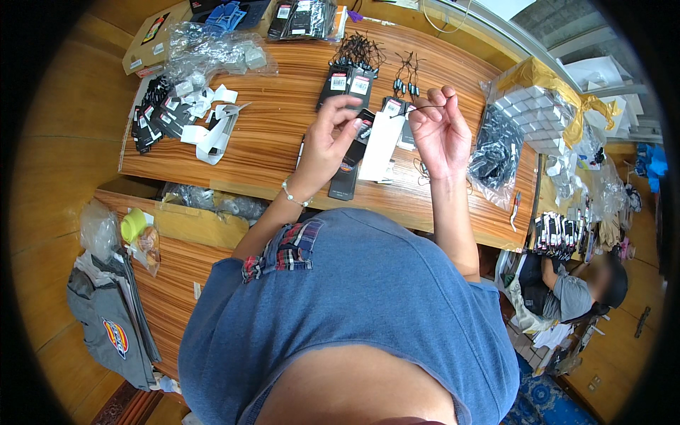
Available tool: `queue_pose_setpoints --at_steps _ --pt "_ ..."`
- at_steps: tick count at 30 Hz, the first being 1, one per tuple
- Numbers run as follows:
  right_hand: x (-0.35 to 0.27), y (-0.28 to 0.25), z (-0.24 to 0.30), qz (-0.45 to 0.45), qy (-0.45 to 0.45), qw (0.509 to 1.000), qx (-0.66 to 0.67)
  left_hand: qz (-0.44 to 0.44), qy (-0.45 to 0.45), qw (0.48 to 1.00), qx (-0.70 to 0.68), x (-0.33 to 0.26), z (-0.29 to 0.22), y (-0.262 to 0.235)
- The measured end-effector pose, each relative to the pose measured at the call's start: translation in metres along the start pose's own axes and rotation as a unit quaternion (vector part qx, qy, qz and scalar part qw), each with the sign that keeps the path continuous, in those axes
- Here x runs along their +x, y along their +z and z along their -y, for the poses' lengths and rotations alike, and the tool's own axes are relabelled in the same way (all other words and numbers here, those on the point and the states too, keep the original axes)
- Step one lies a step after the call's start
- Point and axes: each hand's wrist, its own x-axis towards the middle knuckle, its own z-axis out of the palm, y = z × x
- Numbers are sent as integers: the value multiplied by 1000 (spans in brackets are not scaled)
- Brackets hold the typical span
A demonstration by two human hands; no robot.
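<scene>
**Cord and tag in hand at a crowded worktable**

A person in a blue top (354,276) works at the near side of a striped wooden table (276,92). At the near edge lies a long black card (343,186), partly covered by the left hand (331,142); off to the right is a red-and-white pen-like tool (515,212). Above the middle of the table, the left hand pinches a black tag (360,142) between thumb and fingers. The right hand (440,127), palm up, nips a thin black cord (426,108) at its fingertips, the cord running left over a white card (381,145).

The step in hand appears to be handling the cord beside the tag; the next move would seem to call for a steady hold on the tag and a fine pinch on the cord. Whether the two are joined cannot be told: the cord's left end fades near the white card, and fingers cover part of the tag.

Beyond, stacked tags (340,83) trail tangled cords. A clear bag (496,152) of dark items, hard to make out, sits right; loose tags (159,117) and curled paper strips (218,138) lie left. At the far edge, a packet of dark cards (308,18) is cut off by the frame.
</scene>
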Motion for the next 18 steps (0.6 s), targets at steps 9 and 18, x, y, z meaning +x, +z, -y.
queue_pose_setpoints --at_steps 9,18 --pt "-3 -5 8 -73 -28 965 -250 48 138 962 230 8 -38 -12" --pt "0 4 3 -45 -53 961 -267 37 54 976 207 11 -35 -20"
